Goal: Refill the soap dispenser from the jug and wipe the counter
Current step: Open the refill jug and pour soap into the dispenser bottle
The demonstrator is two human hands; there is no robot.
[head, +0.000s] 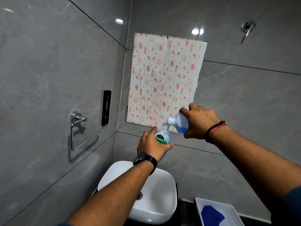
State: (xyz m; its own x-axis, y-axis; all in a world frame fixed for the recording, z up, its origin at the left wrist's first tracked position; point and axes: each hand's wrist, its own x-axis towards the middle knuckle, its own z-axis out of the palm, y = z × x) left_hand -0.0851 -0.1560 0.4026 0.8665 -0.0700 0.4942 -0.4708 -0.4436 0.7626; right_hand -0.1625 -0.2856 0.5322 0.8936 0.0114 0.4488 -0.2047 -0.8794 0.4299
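The left hand [152, 142] is wrapped around the soap bottle [162, 137], up above the sink [156, 201]. The right hand [198, 121] holds the jug [180, 122] just to the right of the bottle and a bit higher. The jug is tipped, and its mouth is right beside the top of the bottle. A sheet of paper [164, 79] is on the wall behind both. The towel ring [81, 132] is on the left wall. A tray [228, 209] is to the right of the sink, with a cloth [211, 215] in it.
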